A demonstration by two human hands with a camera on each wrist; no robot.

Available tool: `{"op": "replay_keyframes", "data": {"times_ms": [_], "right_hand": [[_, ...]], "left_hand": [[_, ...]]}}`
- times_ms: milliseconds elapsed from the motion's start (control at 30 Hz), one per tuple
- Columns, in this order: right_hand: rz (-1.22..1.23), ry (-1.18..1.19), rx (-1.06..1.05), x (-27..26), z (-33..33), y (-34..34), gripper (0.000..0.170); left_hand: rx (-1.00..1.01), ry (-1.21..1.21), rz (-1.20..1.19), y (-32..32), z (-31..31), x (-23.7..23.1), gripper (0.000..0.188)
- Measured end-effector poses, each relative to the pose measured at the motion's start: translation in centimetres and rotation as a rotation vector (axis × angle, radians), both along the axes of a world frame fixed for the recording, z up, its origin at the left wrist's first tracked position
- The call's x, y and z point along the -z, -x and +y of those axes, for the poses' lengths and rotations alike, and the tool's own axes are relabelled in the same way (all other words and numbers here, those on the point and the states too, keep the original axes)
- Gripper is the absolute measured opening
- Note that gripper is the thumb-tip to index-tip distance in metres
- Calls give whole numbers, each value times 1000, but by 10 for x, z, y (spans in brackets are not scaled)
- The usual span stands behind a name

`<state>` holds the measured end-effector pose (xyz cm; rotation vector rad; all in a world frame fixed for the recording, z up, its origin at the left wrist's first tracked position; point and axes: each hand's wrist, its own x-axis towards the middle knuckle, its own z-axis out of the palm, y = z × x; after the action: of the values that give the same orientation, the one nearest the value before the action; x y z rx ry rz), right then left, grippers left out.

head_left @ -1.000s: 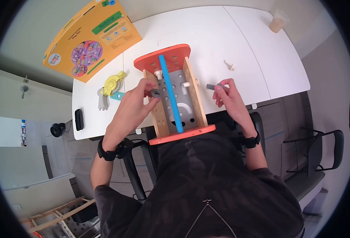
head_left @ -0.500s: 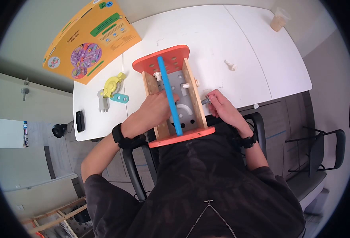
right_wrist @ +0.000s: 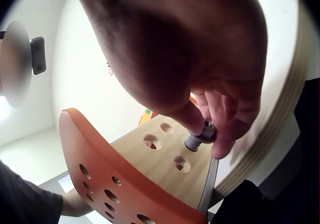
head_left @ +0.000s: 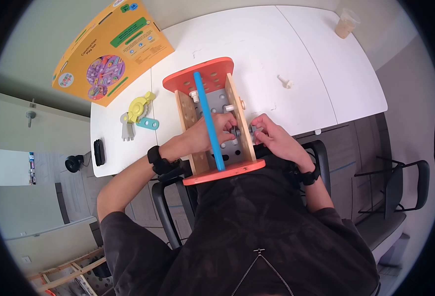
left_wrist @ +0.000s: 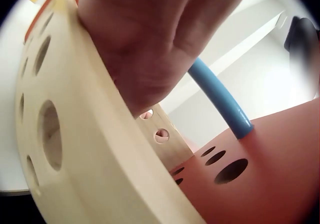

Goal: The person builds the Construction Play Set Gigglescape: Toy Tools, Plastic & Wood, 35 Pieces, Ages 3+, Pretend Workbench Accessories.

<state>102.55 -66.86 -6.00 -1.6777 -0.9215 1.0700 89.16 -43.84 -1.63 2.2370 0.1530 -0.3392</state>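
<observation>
A toy toolbox with a blue rod handle (head_left: 204, 105), orange ends and perforated wooden sides sits at the table's front edge. From outside its right wooden side panel (right_wrist: 165, 159), a grey threaded bolt (right_wrist: 194, 141) stands in one of the holes. My right hand (head_left: 275, 139) pinches the bolt's head between thumb and fingers. Reaching under the blue rod, my left hand (head_left: 202, 134) is inside the toolbox. Its fingers hold a dark grey round nut (head_left: 235, 131) by the inner face of that same panel. In the left wrist view the fingertips are hidden.
A white screw-like piece (head_left: 285, 82) lies to the right on the table. Yellow and grey toy parts (head_left: 138, 107) and a teal strip with holes (head_left: 148, 123) lie to the left. Behind them stands an orange box (head_left: 111, 54). A plastic cup (head_left: 346, 25) is at the far right corner.
My left hand has moved from the left panel across under the rod, bringing the nut to the right panel. My right hand has brought the bolt leftward into the panel's hole.
</observation>
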Motion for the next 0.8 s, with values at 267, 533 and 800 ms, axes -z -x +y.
{"op": "replay_keyframes", "data": {"times_ms": [267, 533, 800], "right_hand": [[-169, -47, 27, -9, -1, 3, 25], [-211, -99, 57, -12, -2, 1, 25], [-45, -95, 65, -8, -5, -2, 19]], "left_hand": [[-23, -38, 30, -2, -3, -7, 33], [76, -47, 25, -1, -1, -1, 30], [72, -46, -76, 6, -5, -11, 31]]}}
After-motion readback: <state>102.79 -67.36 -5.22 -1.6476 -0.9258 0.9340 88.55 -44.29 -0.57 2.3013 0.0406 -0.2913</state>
